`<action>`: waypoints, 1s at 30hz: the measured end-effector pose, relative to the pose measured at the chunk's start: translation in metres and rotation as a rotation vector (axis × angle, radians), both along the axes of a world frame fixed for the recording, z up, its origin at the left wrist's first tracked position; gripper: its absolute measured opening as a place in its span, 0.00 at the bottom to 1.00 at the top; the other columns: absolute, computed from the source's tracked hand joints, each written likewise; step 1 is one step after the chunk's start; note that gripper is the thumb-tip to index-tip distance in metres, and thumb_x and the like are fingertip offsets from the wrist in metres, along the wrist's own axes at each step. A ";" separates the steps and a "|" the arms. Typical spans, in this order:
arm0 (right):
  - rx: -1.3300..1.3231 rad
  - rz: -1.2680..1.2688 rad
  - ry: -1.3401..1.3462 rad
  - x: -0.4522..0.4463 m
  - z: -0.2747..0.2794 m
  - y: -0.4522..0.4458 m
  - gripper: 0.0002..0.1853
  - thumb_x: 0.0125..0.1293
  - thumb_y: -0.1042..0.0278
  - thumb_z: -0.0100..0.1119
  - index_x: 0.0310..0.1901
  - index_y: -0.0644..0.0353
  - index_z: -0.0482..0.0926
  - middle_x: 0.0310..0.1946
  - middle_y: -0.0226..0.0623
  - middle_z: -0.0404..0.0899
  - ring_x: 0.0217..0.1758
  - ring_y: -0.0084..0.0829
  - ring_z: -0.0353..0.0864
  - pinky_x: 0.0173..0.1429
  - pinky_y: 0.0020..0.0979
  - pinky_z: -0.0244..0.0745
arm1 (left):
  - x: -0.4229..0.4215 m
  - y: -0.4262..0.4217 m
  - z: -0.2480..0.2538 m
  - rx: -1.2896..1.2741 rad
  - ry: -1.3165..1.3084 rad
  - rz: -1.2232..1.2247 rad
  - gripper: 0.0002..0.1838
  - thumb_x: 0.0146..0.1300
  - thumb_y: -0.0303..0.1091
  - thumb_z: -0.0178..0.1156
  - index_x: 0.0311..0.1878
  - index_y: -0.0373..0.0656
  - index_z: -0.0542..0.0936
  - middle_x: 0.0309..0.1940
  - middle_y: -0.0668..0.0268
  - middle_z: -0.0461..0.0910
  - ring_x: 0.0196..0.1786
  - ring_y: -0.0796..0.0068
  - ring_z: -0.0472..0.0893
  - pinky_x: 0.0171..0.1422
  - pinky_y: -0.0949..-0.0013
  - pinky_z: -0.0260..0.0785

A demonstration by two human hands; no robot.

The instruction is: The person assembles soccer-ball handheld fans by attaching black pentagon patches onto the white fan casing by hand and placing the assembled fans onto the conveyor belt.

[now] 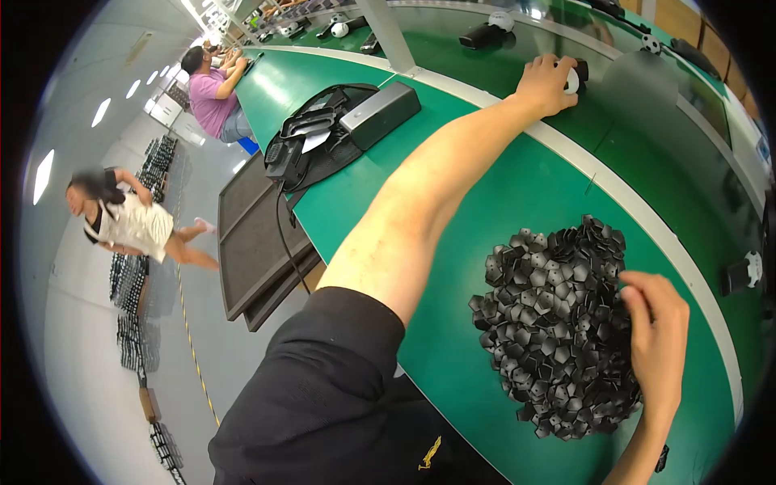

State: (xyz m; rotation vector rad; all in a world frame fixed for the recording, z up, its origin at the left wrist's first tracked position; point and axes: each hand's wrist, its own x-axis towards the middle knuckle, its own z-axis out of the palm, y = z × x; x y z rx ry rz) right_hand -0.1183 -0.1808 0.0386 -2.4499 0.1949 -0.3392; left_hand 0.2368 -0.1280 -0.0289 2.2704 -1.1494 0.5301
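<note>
My left hand [548, 86] reaches out over the green conveyor belt, its fingers curled around a white ball [572, 81] with a black part [582, 70] beside it. Much of the ball is covered by the fingers. At the right edge of a heap of small black pentagonal plastic pieces [558, 323] is my right hand [659, 323]. Its thumb and index finger are drawn close together, and whatever lies between them is too hidden to name. The heap rests on the green table [453, 323].
Balls with black parts lie on the belt [453, 20], one toward the back [500, 22] and one at right [753, 268]. A grey box [380, 115] and a black bag [356, 97] sit left of my arm. One person sits [212, 97] farther along; another walks [133, 218] in the aisle.
</note>
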 end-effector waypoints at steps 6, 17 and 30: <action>0.123 -0.181 -0.263 -0.005 0.006 -0.008 0.07 0.64 0.73 0.48 0.37 0.66 0.75 0.31 0.37 0.76 0.32 0.27 0.72 0.39 0.27 0.66 | -0.069 0.021 0.056 -0.318 -0.054 -0.291 0.30 0.43 0.38 0.63 0.52 0.43 0.68 0.43 0.54 0.73 0.44 0.57 0.75 0.48 0.62 0.69; 0.465 -0.081 -0.594 -0.015 0.013 0.031 0.10 0.65 0.70 0.43 0.36 0.67 0.73 0.32 0.40 0.74 0.36 0.31 0.74 0.44 0.26 0.68 | -0.257 0.073 0.105 -0.819 0.082 -1.027 0.18 0.38 0.37 0.58 0.34 0.40 0.75 0.29 0.61 0.74 0.31 0.63 0.75 0.31 0.69 0.68; 0.707 -0.017 -0.309 -0.015 -0.003 0.083 0.12 0.61 0.70 0.43 0.26 0.68 0.72 0.25 0.51 0.75 0.33 0.51 0.75 0.37 0.43 0.68 | -0.250 0.140 0.067 -0.830 1.272 -0.913 0.18 0.53 0.41 0.49 0.43 0.37 0.67 0.36 0.58 0.67 0.31 0.67 0.70 0.15 0.76 0.61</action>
